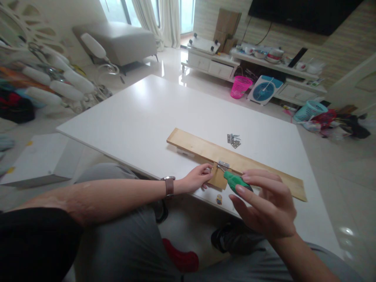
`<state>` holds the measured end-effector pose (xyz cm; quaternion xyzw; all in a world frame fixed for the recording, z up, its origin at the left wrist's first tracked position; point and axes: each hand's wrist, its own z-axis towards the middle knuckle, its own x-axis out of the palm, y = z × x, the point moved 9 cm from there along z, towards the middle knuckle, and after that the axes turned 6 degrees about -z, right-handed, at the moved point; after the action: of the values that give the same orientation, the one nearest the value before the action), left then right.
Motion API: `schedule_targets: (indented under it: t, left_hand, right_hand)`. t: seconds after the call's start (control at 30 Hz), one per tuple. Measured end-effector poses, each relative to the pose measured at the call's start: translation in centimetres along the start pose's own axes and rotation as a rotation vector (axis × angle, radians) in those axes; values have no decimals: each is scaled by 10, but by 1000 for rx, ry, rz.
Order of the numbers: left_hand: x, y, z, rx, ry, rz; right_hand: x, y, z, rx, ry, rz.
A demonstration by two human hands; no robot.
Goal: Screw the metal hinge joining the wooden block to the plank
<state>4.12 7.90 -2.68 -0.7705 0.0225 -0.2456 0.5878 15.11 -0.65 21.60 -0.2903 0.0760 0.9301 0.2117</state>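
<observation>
A long wooden plank [202, 148] lies across the near side of a white table [141, 117], with a smaller wooden piece [219, 181] against its near edge. A small metal hinge [223, 164] sits where the two meet. My right hand [266, 203] is closed around a green-handled screwdriver [236, 183] whose tip points at the hinge. My left hand [197, 178], a watch on its wrist, pinches something small right beside the hinge at the small piece's left edge.
Loose hinges and screws [233, 140] lie on the table beyond the plank. A yellow sticker [219, 200] is at the table's near edge. Farther off are a pink basket [240, 86], a fan [263, 91], a low TV cabinet [217, 64] and a grey sofa [123, 41].
</observation>
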Motion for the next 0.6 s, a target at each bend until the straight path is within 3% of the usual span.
schedule_targets:
  t: [0.17,0.43,0.6]
  left_hand:
    - [2,-2,-1,-10,17,10]
    - [0,-2,0,-1,-8,6]
    - [2,-3,-1,-9,6,3]
  right_hand:
    - [6,0,-4,26,54,163]
    - [-1,-2,-2,32,-56,1]
    - [4,-1,-7,-11,9,134]
